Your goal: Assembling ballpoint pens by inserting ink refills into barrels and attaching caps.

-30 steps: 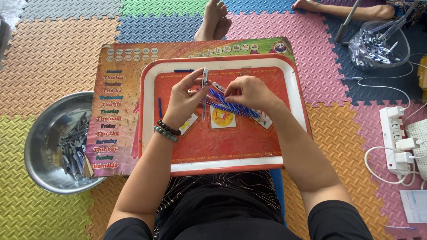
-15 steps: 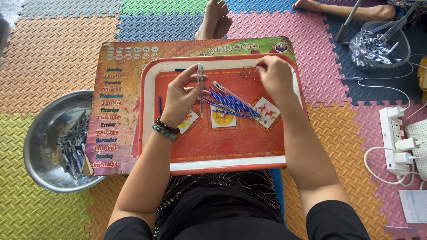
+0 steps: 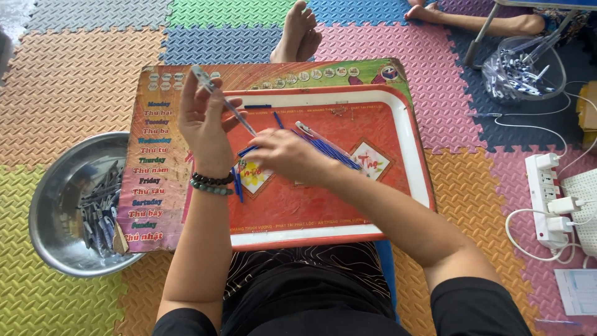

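Observation:
A red tray with a white rim (image 3: pixel 410 143) lies on a small printed lap table (image 3: pixel 152 168) in front of me. My left hand (image 3: pixel 205 124), with bead bracelets at the wrist, is raised over the tray's left edge and holds a slim clear pen barrel (image 3: pixel 214 93) that slants up to the left. My right hand (image 3: pixel 283 155) reaches across the tray's middle, palm down, with its fingers on a blue refill beside a pile of thin blue pen refills (image 3: pixel 333 152). A few loose blue refills (image 3: pixel 237 180) lie near my left wrist.
A steel bowl (image 3: pixel 56 193) of grey and dark pen parts sits at the left on the foam mat floor. A clear bowl (image 3: pixel 522 68) with more parts stands at the upper right. A white power strip (image 3: pixel 550 199) with cables lies at the right. Another person's feet (image 3: pixel 298 31) are beyond the table.
My left hand has lifted the pen barrel up and to the left. My right hand has come back from the tray's upper right corner to the middle, left of the refill pile.

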